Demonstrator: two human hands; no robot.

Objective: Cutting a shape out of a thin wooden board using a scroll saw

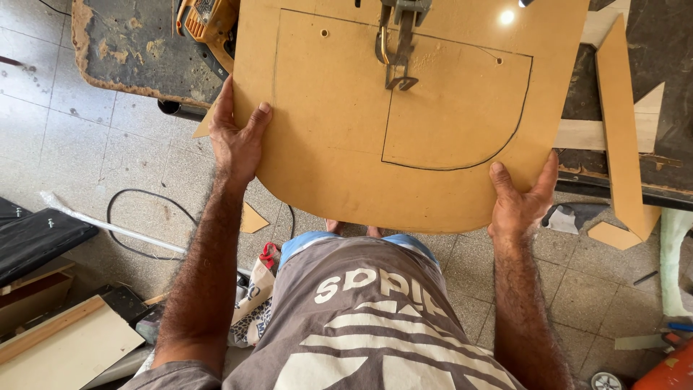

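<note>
Fibreboard panel (339, 144): pencilled outline, saw blade (399, 68) at centre. Left hand (237, 141) and right hand (521, 198) grip opposite edges, fingers clamped on it; best fed slowly, flat.

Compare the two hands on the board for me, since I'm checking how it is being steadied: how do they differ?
The left hand grips the fibreboard panel at its left edge, higher up; the right hand holds the lower right curved edge. The left hand lies farther from the saw blade cut line than the right hand, which sits just below the pencilled curve. Both have the thumb on top.
</note>
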